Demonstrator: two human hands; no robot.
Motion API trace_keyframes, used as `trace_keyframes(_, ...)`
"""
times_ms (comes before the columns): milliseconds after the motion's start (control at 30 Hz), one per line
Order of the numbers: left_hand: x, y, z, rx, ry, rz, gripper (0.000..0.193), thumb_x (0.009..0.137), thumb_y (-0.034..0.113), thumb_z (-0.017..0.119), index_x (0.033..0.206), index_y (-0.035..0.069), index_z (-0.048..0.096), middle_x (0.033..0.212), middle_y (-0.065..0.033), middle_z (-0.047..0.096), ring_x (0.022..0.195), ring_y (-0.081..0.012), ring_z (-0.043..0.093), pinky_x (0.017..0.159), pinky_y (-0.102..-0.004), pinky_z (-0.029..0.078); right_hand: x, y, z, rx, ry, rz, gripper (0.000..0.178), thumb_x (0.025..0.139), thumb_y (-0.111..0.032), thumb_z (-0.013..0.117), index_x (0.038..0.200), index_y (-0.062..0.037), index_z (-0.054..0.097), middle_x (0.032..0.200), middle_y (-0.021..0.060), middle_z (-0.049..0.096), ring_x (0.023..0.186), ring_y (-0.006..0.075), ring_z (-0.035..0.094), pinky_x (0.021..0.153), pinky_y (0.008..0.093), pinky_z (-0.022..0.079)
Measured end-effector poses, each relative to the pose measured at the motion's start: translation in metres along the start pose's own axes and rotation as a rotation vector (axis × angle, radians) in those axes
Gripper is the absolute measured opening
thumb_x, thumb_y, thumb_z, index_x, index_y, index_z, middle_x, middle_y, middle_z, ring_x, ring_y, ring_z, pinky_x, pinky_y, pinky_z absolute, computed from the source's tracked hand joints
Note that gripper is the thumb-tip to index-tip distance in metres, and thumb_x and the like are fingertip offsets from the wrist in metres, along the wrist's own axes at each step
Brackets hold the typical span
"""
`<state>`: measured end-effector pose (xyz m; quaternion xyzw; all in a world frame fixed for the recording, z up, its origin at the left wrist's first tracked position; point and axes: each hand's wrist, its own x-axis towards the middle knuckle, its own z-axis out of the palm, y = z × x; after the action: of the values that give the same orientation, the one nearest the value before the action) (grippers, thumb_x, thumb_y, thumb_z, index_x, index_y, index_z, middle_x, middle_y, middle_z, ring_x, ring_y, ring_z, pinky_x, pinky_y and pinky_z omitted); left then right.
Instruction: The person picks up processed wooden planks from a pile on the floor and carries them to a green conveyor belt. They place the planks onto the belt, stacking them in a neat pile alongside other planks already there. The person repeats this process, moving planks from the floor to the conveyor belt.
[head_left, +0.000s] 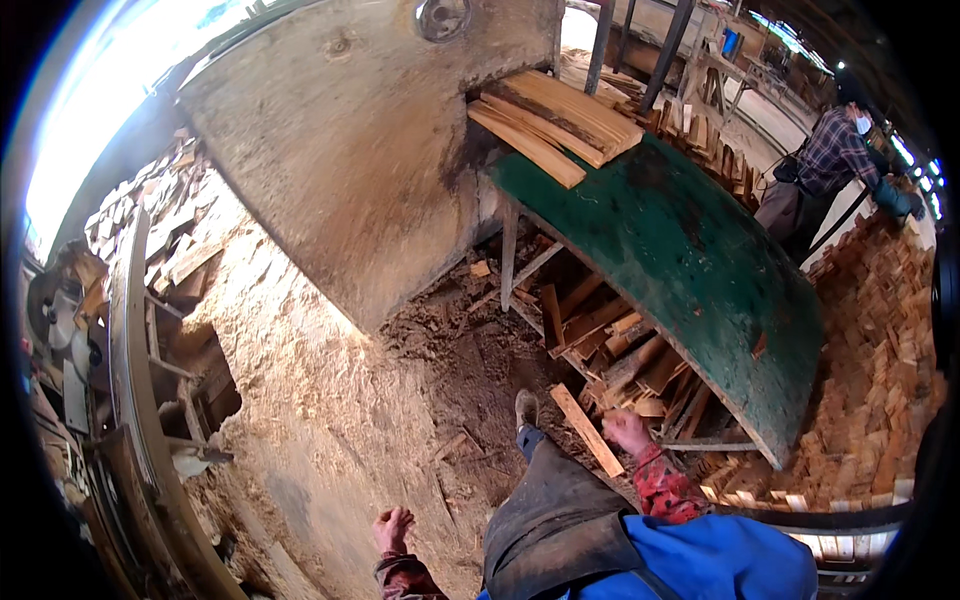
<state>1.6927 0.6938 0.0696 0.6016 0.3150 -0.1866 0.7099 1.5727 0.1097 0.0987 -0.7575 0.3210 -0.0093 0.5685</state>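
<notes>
As I look down from afar through the head view, the left hand (393,530) hangs curled in a loose fist above the littered floor (310,420). The right hand (627,430) is just beside a narrow plank (587,432) near the green desk (700,270); I can't tell whether its fingers are closed. Boards (565,110) lie on the desk's far end.
</notes>
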Motion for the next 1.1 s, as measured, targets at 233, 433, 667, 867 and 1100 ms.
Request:
trace_keyframes(233,-0.002,-0.018,0.102,0.080,-0.100,-0.353,0.017,0.085,0.010,0.067,0.091,-0.006,0.062,0.077,-0.0156,0.067,0.067,-0.0284,0.067,0.061,-0.0420,0.059,0.202,-0.229,-0.043,-0.074,0.264,-0.472,0.030,0.086,-0.018,0.068,0.110,-0.0008,0.065,0.090,0.0124,0.069,0.079,0.0195,0.068,0.070,0.0290,0.052)
trace_keyframes(433,-0.026,-0.032,0.151,0.244,0.044,-0.470,0.052,0.087,0.038,0.068,0.120,0.000,0.053,0.103,-0.0148,0.067,0.088,-0.0261,0.067,0.072,-0.0375,0.056,0.354,-0.384,-0.065,-0.365,0.310,-0.524,0.037,0.083,-0.023,0.069,0.112,-0.0001,0.061,0.103,0.0171,0.062,0.087,0.0313,0.064,0.076,0.0379,0.052)
trace_keyframes(667,0.037,0.035,0.208,0.277,0.009,-0.516,0.058,0.087,0.038,0.068,0.125,0.000,0.048,0.108,-0.0168,0.066,0.090,-0.0264,0.067,0.073,-0.0374,0.055,0.514,-0.416,-0.050,-0.675,0.417,-0.658,0.052,0.082,-0.024,0.068,0.126,-0.0012,0.053,0.122,0.0202,0.053,0.111,0.0395,0.053,0.092,0.0435,0.047)
trace_keyframes(867,0.159,0.106,0.222,0.183,-0.058,-0.478,0.064,0.087,0.039,0.069,0.130,-0.001,0.043,0.112,-0.0184,0.065,0.091,-0.0267,0.067,0.074,-0.0374,0.055,0.589,-0.410,-0.039,-0.790,0.386,-0.424,0.057,0.086,-0.031,0.061,0.135,-0.0053,0.048,0.130,0.0224,0.049,0.119,0.0410,0.048,0.097,0.0461,0.045)
trace_keyframes(1100,0.294,0.307,0.319,0.246,-0.308,-0.121,0.020,0.086,0.013,0.068,0.090,-0.005,0.061,0.078,-0.0120,0.064,0.070,-0.0227,0.066,0.066,-0.0363,0.059,0.583,-0.422,-0.048,-0.809,0.430,-0.384,0.034,0.092,-0.022,0.050,0.123,-0.0097,0.058,0.111,0.0173,0.061,0.095,0.0391,0.061,0.080,0.0495,0.050)
